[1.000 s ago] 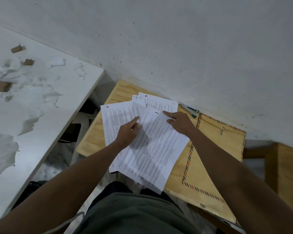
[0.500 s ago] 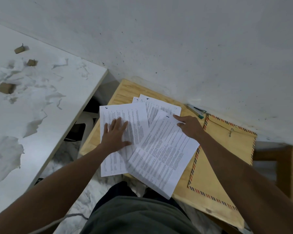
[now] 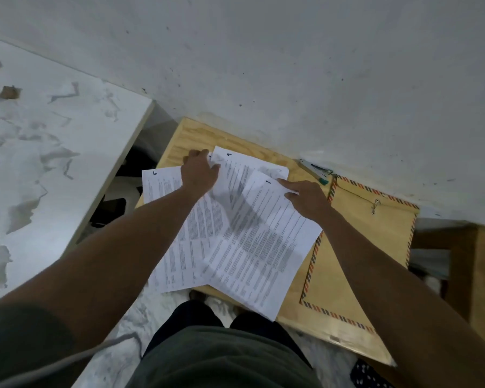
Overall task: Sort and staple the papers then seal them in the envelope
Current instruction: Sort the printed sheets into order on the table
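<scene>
My left grip (image 3: 198, 170) pinches a page by the tabletop's (image 3: 191, 135) far edge; my right grip (image 3: 305, 196) presses flat on the fanned papers (image 3: 252, 236). The envelope (image 3: 359, 247) lies right, stapler (image 3: 315, 170) far.

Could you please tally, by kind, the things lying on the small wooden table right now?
Printed sheets: 3 that can be told apart, marked 5, 4 and 1; the left hand may hide more
Envelope: 1
Stapler: 1
Total: 5
</scene>
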